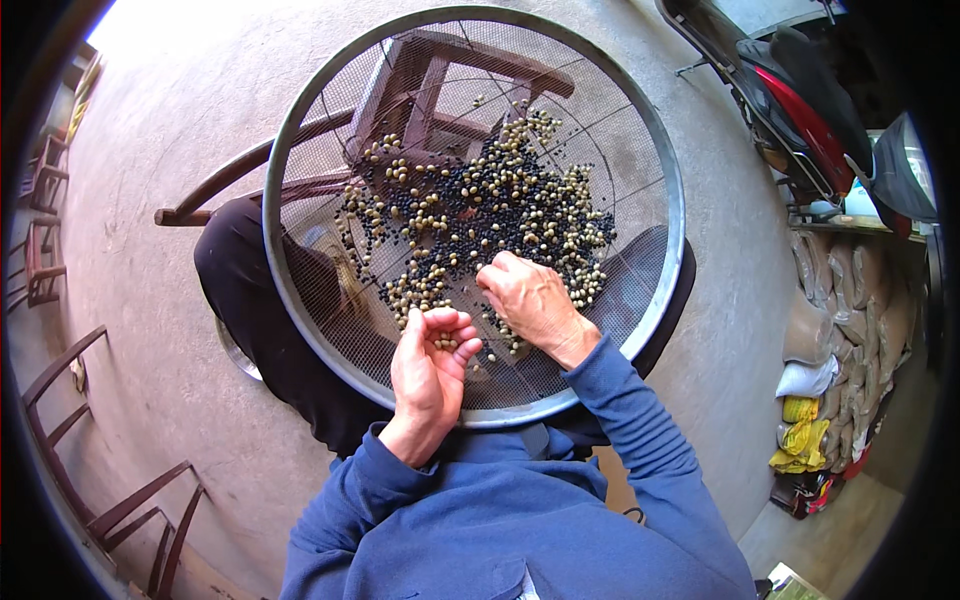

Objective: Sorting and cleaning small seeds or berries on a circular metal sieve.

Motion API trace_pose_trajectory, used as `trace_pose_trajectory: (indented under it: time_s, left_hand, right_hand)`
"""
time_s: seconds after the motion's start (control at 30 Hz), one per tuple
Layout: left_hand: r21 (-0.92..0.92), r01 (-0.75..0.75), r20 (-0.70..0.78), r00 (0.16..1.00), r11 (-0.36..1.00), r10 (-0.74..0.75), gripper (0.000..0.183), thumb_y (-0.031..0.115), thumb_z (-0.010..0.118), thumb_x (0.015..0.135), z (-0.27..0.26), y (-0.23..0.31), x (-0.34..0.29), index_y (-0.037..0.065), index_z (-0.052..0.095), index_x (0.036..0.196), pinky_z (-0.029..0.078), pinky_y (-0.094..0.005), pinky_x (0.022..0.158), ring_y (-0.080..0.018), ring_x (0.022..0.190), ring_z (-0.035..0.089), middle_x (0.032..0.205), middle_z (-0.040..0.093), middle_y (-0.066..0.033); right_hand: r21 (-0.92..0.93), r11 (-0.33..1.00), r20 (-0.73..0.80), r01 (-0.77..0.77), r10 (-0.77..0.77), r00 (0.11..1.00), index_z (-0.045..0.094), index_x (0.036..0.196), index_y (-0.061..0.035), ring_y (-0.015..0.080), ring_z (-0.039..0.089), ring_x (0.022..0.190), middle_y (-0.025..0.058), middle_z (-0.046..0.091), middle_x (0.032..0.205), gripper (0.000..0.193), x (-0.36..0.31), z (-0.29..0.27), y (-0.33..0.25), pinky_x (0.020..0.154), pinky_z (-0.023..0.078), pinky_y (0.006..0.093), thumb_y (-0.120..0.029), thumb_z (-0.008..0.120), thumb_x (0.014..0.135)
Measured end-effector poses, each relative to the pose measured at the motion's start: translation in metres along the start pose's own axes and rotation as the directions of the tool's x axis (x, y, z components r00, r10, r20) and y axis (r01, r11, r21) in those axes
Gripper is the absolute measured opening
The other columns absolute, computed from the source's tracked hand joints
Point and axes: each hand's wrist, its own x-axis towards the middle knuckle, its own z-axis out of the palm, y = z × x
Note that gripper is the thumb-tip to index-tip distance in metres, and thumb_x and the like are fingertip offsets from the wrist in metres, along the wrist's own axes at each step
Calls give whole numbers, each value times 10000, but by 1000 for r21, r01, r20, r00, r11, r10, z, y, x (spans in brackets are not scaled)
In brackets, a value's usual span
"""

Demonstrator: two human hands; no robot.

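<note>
A round wire-mesh sieve with a grey rim (480, 416) rests over my legs. On its mesh lies a mix of small black beans (465, 190) and larger pale beans (550, 225), spread over the middle. My left hand (428, 375) is cupped palm up above the near part of the mesh, with several pale beans (446, 342) in it. Just right of it, my right hand (535, 300) reaches palm down to the near edge of the mixed beans. Its fingertips are pinched together, and the hand hides what is between them.
Through the mesh shows a dark wooden stool (415, 95), standing beyond my knees. Wooden chairs (110, 520) line the left side. At the right stand a red and black motorbike (810, 120) and a stack of filled sacks (850, 330), with a yellow bag (800, 445) beside them.
</note>
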Motion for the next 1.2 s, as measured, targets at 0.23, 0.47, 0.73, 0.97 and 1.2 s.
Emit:
trace_pose_trajectory:
  time_s: [0.23,0.47,0.73,0.97,1.2]
  left_hand:
    - [5,-12,-11,1000,1000,12,454,405,419,1115,-7,-2,10,6,633,1088,560,-387,888,-229,944,645,1051,674,-127]
    - [41,-23,-29,999,999,25,471,409,413,1117,-5,-5,12,-6,635,1125,554,-384,915,-233,989,650,1087,676,-129]
    - [-37,-36,50,998,999,38,487,420,418,1113,-14,-10,18,-17,629,1156,554,-366,919,-230,1011,656,1086,671,-133]
    - [47,-38,-28,999,998,39,441,427,419,1111,-10,-3,11,43,627,1046,524,-319,711,-178,830,610,974,663,-94]
    - [24,-40,-70,997,999,41,408,419,437,1105,-4,-2,10,70,618,998,486,-301,657,-160,786,575,936,650,-71]
  right_hand:
    - [-30,999,-40,22,-23,999,603,894,-59,324,670,826,117,602,878,97,-3,1,5,723,575,430,-67,682,838]
    - [221,975,-127,-19,48,991,623,877,-43,307,651,748,119,612,819,74,-1,-13,2,683,544,406,-44,662,815]
    - [531,842,-66,94,-69,995,698,953,-42,305,684,796,125,672,871,87,-4,-32,-59,703,564,388,-86,702,878]
    - [197,977,-84,-79,97,992,683,934,-39,284,698,796,108,681,867,79,-16,-29,-11,700,568,378,-60,721,868]
    - [100,994,81,-44,36,996,649,937,-86,316,678,803,98,629,876,145,-25,0,-12,706,568,420,-138,754,850]
